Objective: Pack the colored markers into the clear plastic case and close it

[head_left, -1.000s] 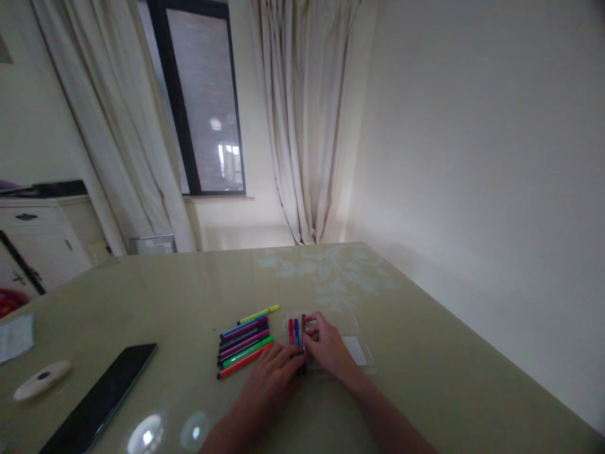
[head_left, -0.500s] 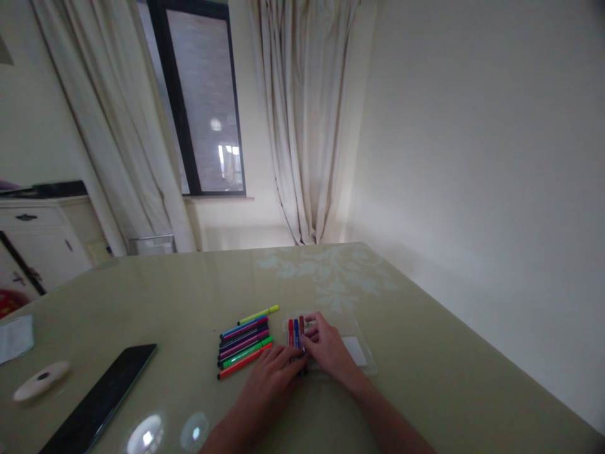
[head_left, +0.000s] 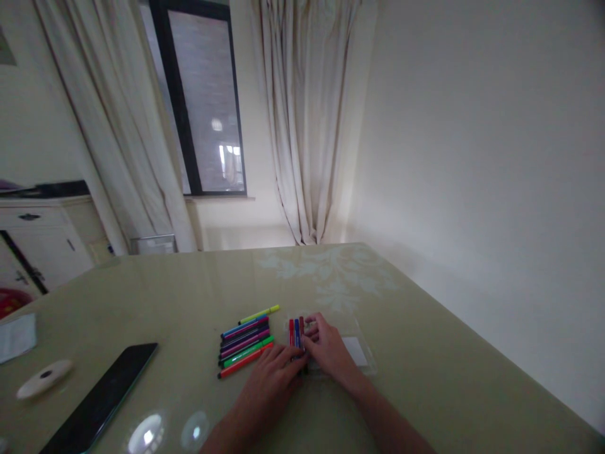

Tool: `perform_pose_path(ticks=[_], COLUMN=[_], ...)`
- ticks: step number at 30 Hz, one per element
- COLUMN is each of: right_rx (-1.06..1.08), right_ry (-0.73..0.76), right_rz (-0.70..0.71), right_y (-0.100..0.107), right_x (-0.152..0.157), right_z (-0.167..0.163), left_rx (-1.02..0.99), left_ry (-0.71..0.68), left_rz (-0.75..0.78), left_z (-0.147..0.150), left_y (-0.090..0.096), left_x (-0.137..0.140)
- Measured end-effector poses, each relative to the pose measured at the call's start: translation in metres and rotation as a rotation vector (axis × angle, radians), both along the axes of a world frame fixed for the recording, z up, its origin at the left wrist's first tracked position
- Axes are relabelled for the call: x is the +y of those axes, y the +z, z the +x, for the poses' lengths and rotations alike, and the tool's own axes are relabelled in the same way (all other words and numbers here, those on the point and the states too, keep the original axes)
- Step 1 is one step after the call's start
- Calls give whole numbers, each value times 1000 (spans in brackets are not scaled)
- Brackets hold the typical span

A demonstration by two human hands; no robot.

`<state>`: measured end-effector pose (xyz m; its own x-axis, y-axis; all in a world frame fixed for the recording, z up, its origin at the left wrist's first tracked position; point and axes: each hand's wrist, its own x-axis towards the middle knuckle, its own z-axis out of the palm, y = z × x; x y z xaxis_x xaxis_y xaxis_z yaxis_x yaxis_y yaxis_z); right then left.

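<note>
A clear plastic case (head_left: 371, 362) lies flat on the table, partly under my hands. Inside its left side are a red felt-tip pen (head_left: 291, 331), a blue felt-tip pen (head_left: 297, 331) and a brown felt-tip pen (head_left: 301, 324), side by side. My right hand (head_left: 331, 350) is over the case, its thumb and fingers closed at the brown pen. From the left, my left hand (head_left: 274, 378) reaches with stretched fingers across the pens' lower ends, its fingertips by the brown pen. Those lower ends are mostly hidden.
Left of the case, several felt-tip pens lie in a row, with a yellow one (head_left: 259, 314) at the back and an orange-red one (head_left: 246, 361) in front. A black tablet or phone (head_left: 101, 397), a white oval object (head_left: 45, 379) and a pale cloth or paper (head_left: 17, 337) lie farther left.
The view has shifted very slightly. Both hands, the case and the pens stay almost as they were.
</note>
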<state>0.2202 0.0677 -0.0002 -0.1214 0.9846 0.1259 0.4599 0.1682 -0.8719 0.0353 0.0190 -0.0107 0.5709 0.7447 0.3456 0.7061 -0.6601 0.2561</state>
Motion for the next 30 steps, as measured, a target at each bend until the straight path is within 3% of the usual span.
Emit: perform_pose_path(ticks=[6, 11, 20, 30], right_rx=[29, 9, -234, -148], right_ry=[28, 37, 26, 50], right_rz=[26, 50, 107, 50], right_y=[1, 6, -1, 6], right_x=[1, 0, 0, -2], right_z=[-1, -1, 0, 6], left_rx=[-6, 5, 43, 9], left_ry=[-4, -3, -11, -7], left_rz=[25, -10, -35, -51], left_z=[-1, -1, 2, 3], left_y=[-6, -1, 7, 8], left_x=[2, 1, -3, -2])
